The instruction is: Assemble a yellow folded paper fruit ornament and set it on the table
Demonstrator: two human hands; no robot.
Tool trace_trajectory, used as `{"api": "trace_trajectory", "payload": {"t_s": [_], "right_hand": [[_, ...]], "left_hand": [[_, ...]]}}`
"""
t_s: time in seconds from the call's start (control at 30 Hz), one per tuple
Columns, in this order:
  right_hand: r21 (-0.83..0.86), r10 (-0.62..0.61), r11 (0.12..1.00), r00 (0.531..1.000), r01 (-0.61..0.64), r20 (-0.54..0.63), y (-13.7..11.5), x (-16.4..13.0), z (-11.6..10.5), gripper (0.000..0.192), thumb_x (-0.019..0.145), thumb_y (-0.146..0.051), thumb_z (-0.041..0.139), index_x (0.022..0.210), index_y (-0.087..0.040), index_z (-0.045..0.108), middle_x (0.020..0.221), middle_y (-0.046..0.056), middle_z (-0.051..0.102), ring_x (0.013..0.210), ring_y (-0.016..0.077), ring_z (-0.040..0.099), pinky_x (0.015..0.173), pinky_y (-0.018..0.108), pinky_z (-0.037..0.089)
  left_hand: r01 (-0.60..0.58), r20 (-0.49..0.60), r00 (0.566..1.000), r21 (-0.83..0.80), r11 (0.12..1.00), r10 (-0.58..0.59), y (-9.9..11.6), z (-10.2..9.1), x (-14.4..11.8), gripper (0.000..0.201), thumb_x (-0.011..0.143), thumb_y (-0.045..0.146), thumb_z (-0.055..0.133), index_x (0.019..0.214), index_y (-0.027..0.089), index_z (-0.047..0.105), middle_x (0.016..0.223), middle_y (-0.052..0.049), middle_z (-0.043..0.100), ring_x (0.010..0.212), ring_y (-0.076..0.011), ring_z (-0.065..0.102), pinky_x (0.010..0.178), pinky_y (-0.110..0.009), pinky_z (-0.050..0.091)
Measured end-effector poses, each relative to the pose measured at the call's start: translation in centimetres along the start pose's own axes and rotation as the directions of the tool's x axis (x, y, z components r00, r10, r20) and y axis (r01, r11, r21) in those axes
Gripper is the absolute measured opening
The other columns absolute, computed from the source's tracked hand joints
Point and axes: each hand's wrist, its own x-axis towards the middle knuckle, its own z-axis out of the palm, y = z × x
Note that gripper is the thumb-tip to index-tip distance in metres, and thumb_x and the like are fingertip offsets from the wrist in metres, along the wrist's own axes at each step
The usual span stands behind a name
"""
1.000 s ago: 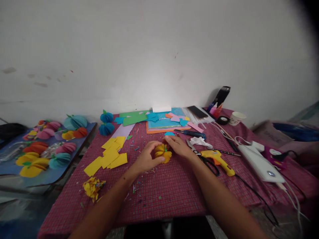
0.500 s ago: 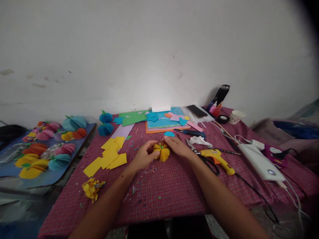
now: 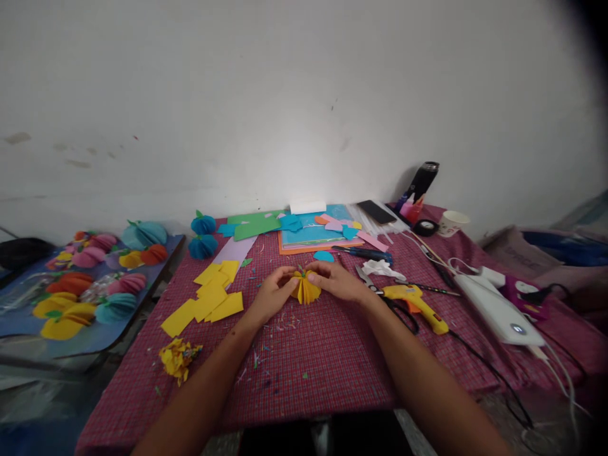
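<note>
Both hands, left hand point(image 3: 272, 294) and right hand point(image 3: 336, 280), pinch the yellow paper ball point(image 3: 306, 288) between their fingertips; it seems fanned out below them.

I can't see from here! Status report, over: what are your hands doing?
Left hand and right hand pinch yellow paper ball. Glue gun beside right hand. Nothing blocking.

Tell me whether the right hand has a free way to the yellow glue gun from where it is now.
Probably yes. The right hand pinches the yellow paper ball together with the left hand, so it would have to let go first. The glue gun lies just to its right on the cloth, with only the scissors between.
</note>
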Motion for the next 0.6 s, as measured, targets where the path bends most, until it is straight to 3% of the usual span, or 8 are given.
{"api": "trace_trajectory", "payload": {"t_s": [0.6], "right_hand": [[-0.015, 0.020, 1.000, 0.998, -0.021, -0.052, 0.31, 0.17, 0.16, 0.039, 0.092, -0.052, 0.054, 0.103, -0.017, 0.065, 0.098, 0.005, 0.067, 0.085, 0.0171, 0.061, 0.075, 0.029, 0.049]], "left_hand": [[0.002, -0.016, 1.000, -0.016, 1.000, -0.002, 0.64, -0.09, -0.04, 0.035, 0.086, 0.038, 0.064, 0.115, 0.018, 0.062, 0.116, -0.009, 0.068, 0.103, -0.0208, 0.066, 0.094, -0.037, 0.051]]}}
